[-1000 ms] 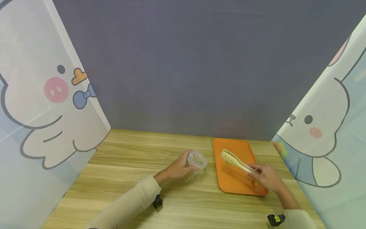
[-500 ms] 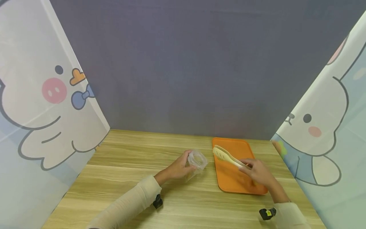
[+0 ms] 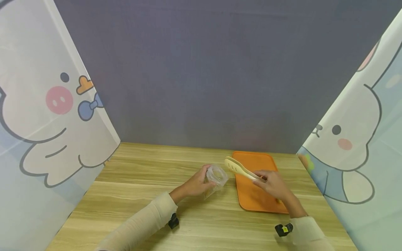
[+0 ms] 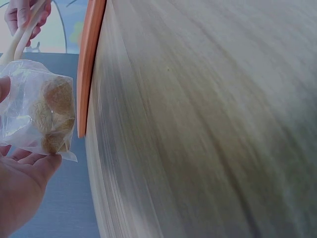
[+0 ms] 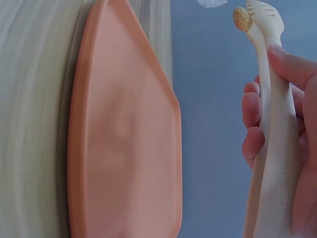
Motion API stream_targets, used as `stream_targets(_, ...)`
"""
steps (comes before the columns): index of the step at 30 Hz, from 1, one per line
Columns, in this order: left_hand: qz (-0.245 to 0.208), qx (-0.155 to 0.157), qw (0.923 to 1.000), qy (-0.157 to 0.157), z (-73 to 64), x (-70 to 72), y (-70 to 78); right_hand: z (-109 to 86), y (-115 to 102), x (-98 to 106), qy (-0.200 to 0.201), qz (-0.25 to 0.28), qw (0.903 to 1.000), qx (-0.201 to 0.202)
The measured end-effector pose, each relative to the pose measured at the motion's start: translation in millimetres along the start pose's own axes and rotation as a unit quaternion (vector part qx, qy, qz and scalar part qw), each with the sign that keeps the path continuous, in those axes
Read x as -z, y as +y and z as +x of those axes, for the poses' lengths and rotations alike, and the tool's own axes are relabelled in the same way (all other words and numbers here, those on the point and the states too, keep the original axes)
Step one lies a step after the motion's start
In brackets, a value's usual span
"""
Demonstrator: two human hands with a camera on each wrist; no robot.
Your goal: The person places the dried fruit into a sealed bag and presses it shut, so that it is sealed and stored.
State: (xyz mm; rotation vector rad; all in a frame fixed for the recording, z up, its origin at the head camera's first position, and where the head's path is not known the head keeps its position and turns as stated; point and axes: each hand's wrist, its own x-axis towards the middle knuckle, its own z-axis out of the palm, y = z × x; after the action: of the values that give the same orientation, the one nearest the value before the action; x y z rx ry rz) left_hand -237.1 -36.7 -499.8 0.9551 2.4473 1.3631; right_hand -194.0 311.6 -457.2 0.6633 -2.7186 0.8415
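My left hand (image 3: 198,182) holds a clear plastic bag (image 3: 217,176) with its mouth open, above the table. In the left wrist view, several round brown pieces (image 4: 58,95) with rough skins lie inside the bag. Cream slotted tongs (image 3: 241,169) are in my right hand (image 3: 274,185), thumb on one arm and fingers curled round the other. Between the tong tips, the right wrist view shows one small tan piece (image 5: 242,19) with a wrinkled, walnut-like surface. The tong tips point left, beyond the tray's left edge and close to the bag's mouth.
An orange tray (image 3: 251,196) lies on the wooden table (image 3: 141,167) beneath the right hand. Something small and yellowish (image 3: 278,201) shows on it beside the wrist. A grey panel (image 3: 201,76) stands behind, with cartoon-printed panels (image 3: 72,139) at both sides.
My right hand has moved left with the tongs, bringing their tips from over the tray to near the bag. The left hand and bag have stayed in place.
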Motion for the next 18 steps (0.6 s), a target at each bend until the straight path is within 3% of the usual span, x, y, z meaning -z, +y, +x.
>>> stream_targets(7, -0.013, 0.0, 0.9999, -0.004, 0.2, 0.0, 1.0, 7.1, -5, -5, 0.015, -0.003, 0.9996, 0.026)
stream_targets(18, -0.017, -0.002, 0.9998, -0.01, 0.1, -0.2, 4.4, 14.0, -13, -10, -0.021, 0.034, 0.9992, -0.002)
